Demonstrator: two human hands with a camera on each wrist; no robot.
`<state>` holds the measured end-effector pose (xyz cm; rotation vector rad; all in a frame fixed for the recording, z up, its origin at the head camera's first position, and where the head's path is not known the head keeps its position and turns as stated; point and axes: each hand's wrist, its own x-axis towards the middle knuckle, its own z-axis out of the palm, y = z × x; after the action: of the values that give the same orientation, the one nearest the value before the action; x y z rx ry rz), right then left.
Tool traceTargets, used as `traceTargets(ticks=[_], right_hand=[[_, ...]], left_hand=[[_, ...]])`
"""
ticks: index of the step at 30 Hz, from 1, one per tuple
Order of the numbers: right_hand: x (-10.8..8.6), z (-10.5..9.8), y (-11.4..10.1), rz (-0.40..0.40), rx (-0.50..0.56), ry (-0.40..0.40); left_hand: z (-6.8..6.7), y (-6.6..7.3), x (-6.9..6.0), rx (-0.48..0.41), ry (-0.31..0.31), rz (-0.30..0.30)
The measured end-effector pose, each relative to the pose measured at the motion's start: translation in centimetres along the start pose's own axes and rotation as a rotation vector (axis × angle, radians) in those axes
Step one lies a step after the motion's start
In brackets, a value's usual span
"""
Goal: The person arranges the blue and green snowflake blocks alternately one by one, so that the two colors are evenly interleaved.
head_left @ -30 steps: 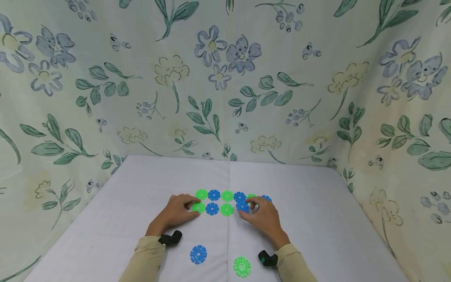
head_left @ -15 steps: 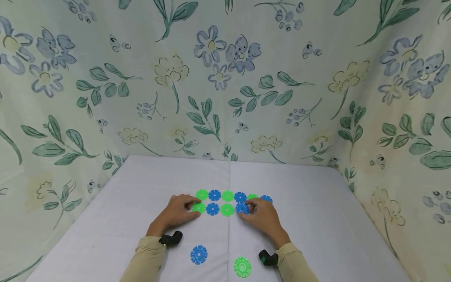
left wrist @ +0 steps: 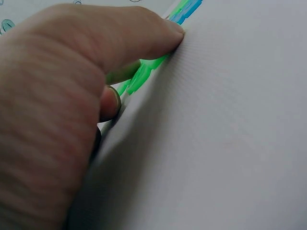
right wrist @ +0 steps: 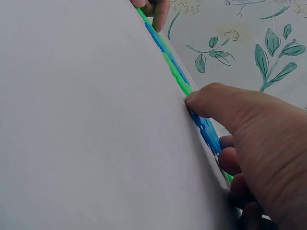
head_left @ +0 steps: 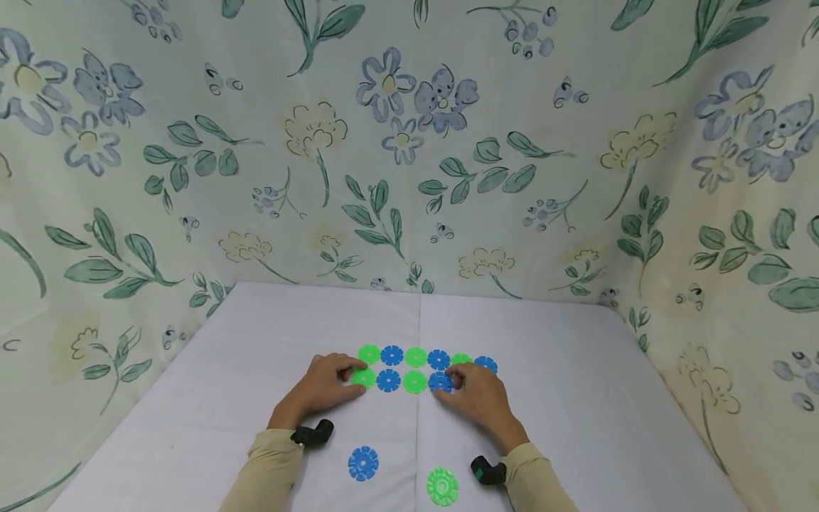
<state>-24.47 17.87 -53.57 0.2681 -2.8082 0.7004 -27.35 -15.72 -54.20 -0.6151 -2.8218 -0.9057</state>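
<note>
Two rows of flat notched plastic discs, alternating green and blue, lie on the white table. My left hand (head_left: 324,382) is at the left end of the front row, its thumb and fingers around the edges of a green disc (head_left: 364,379). At the row's right end, my right hand (head_left: 478,390) holds a blue disc (head_left: 439,382) between thumb and fingers; in the right wrist view this blue disc (right wrist: 207,131) sits close to table level. A blue disc (head_left: 388,381) and a green disc (head_left: 415,382) lie between the hands.
Behind is the back row, with a green disc (head_left: 369,355) at its left and a blue disc (head_left: 486,365) at its right. Nearer the person lie a loose blue disc (head_left: 363,464) and a loose green disc (head_left: 442,487). A floral curtain (head_left: 409,178) borders the table.
The blue disc in my right hand has shifted slightly toward the person, apart from the back row's overlap, and lies in line with the front row. My left hand has stayed in place.
</note>
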Motion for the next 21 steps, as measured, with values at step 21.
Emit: traceTargets(ticks=[21], right_hand=[[-0.11, -0.33, -0.2, 0.02, -0.008, -0.043]], left_hand=[[-0.19, 0.08, 0.02, 0.016, -0.018, 0.003]])
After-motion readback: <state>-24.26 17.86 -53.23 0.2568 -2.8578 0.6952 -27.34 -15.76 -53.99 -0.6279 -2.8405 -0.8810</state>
